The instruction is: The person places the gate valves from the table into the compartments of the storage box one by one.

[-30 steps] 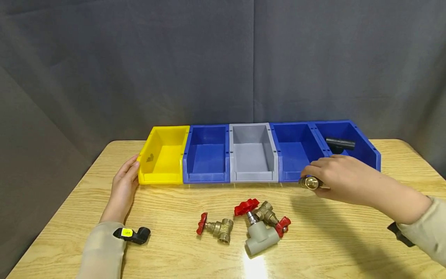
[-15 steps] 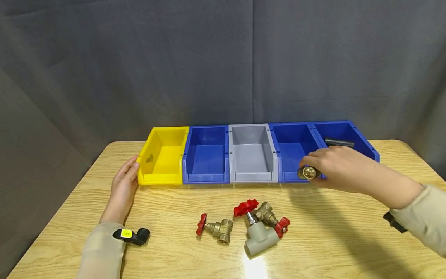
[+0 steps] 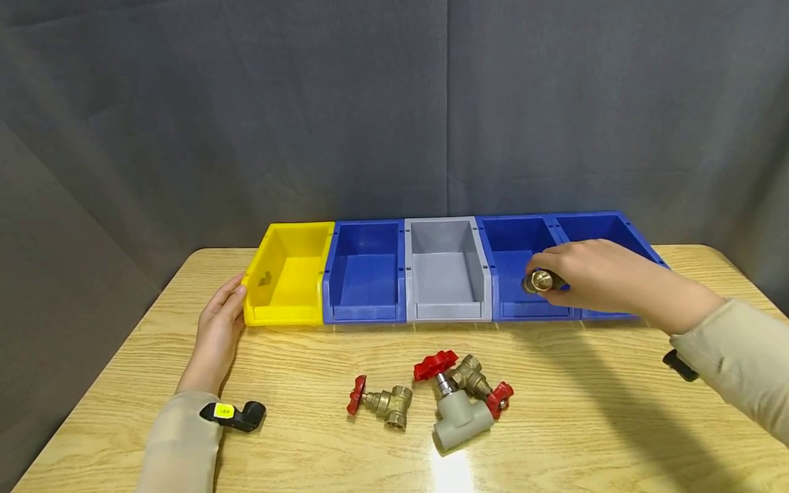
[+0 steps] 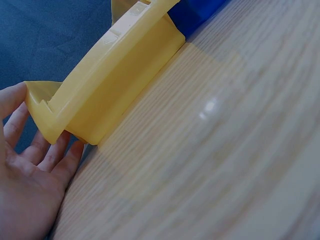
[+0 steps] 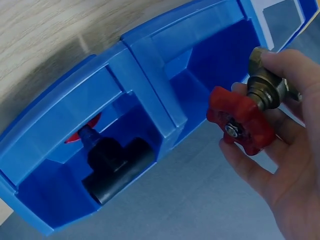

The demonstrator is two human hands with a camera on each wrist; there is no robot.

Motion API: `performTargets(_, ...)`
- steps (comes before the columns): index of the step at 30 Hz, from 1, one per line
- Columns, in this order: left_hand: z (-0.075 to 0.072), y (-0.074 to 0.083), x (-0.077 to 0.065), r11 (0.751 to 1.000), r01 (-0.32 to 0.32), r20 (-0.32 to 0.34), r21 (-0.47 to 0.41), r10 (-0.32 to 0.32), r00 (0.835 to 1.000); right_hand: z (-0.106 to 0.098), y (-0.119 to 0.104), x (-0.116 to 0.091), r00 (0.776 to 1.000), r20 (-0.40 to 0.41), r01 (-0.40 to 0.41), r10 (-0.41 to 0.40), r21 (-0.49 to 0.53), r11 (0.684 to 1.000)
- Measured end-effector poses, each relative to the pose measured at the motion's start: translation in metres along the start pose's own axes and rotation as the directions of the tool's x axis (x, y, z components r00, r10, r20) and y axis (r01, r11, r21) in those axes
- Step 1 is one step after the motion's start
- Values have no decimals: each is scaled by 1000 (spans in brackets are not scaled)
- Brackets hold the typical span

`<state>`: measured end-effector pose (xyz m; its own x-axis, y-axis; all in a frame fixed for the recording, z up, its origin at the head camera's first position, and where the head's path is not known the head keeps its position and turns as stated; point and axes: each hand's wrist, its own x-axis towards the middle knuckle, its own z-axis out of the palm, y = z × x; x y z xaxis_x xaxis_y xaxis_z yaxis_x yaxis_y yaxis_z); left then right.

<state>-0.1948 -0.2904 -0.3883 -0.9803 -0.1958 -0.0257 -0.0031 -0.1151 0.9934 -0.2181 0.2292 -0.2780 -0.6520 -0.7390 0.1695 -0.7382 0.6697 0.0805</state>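
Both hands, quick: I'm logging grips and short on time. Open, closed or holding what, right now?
Left hand: open, touching the outer side of the yellow bin.
Right hand: holding a brass valve with a red handwheel.

Light fell brightly on the table in the head view, leaving white glare at the middle of its front edge and a long, soft shadow slanting from below the right hand toward its front right corner. Both wrist views were dimmer and bluish; the left one bowed the yellow bin and softened the wood grain, while the right showed the valve fairly sharply
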Motion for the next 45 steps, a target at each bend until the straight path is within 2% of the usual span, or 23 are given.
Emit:
performTargets(10,-2,0,0,1000,16,-14,17,-15,1000,9,10,16,997,68,-24,23,21,999)
performTargets(18,-1,-1,0,999,3,-8,41,-3,1000,14,16,25,993,114,-43,40,22,999)
performTargets(27,-2,-3,2,1000,-15,7,13,15,1000,22,24,33,992,114,-59,56,28,998)
performTargets(35,5,-6,4,999,1,6,50,-1,1000,31,34,36,989,130,-72,69,18,997)
performTargets(45,-2,-5,6,999,-14,27,49,13,1000,40,36,58,987,136,-89,87,9,996)
